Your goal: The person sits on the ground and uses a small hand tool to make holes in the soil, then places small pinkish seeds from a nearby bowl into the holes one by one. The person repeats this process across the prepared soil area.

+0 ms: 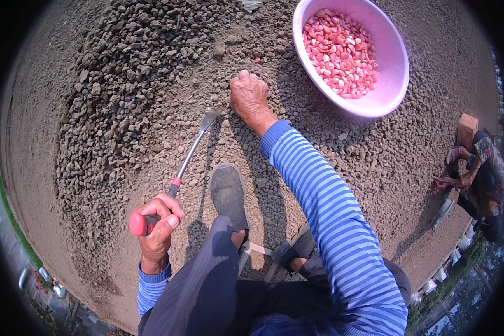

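My left hand (157, 229) is wrapped around the red and dark handle of a hand weeder or narrow trowel (190, 157). The tool's flat metal blade reaches the soil just left of my right hand (250, 95). That right hand is down at the loose soil with its fingers curled under. Its fingertips are hidden, so whether anything is between them does not show. To its upper right is a pink plastic basin (389, 80), partly filled with pink-coated cloves or seeds (340, 54). One small pink piece (258, 60) lies on the soil beyond my right knuckles.
Cloddy soil (122, 105) spreads around me, coarsest at the upper left. My shoe (228, 189) is planted below the tool blade, beside the light legs of a low stool (258, 250). Another person (481, 176) crouches at the far right, near white bags (441, 275) along the edge.
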The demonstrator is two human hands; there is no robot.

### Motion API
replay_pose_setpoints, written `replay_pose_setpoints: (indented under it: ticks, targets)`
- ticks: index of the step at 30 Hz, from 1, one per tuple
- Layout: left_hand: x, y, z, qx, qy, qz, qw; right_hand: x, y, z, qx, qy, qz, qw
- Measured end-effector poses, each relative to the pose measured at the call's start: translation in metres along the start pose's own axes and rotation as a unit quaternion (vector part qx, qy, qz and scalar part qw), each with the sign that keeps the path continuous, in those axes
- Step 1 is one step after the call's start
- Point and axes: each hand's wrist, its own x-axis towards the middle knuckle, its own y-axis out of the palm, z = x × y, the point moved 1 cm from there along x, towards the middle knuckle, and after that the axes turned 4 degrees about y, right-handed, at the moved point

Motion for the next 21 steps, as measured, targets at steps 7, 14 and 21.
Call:
replay_pose_setpoints:
  ticks: [7, 14, 21]
  targets:
    - [-0.015, -0.006, 0.012, -0.007, -0.028, -0.009, 1.0, 0.006, 0.008, 0.002, 0.012, 0.023, 0.019, 0.999]
    - [-0.021, -0.004, 0.024, -0.026, -0.046, -0.032, 0.998, 0.008, -0.016, 0.001, 0.046, 0.031, 0.018, 0.998]
    - [-0.03, -0.007, 0.04, 0.045, -0.017, 0.005, 0.999, 0.012, -0.115, -0.056, 0.215, 0.013, -0.123, 0.969]
